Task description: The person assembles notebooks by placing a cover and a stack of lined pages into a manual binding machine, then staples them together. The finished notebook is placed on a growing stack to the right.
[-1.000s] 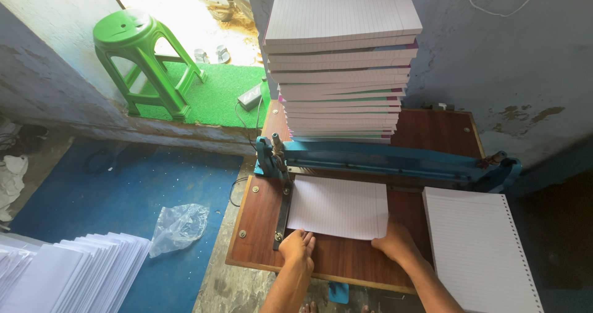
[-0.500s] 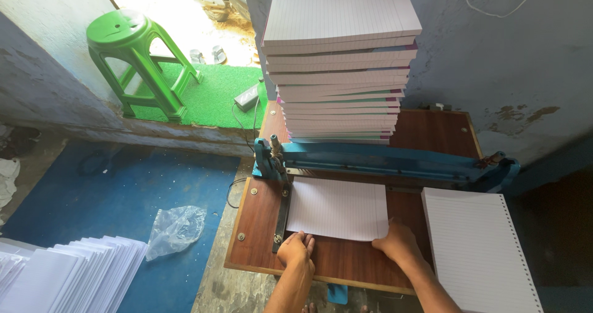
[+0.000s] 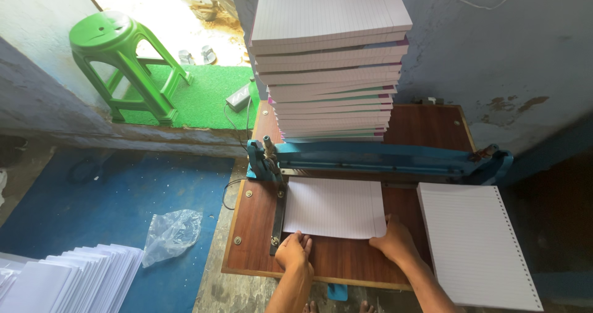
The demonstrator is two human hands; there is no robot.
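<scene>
Nearest, both hands press flat on the sheets (image 3: 333, 207): the left hand (image 3: 294, 251) at the near left corner, the right hand (image 3: 393, 241) at the near right, gripping nothing as far as I can tell. The sheets lie on a wooden board (image 3: 253, 226) under a blue punching machine (image 3: 377, 158). Beyond, stacked notebooks (image 3: 330, 60); by the doorway, a green stool (image 3: 123, 66).

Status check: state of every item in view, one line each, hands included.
left hand: flat on the near left corner of the sheet stack
right hand: pressed against the stack's near right corner
sheet stack: flat on the board, far edge under the blue bar
blue bar: lowered, level
tall paper pile: upright, layers uneven
punched stack: flat, untouched
plastic bag: crumpled on the floor
green stool: upright
</scene>
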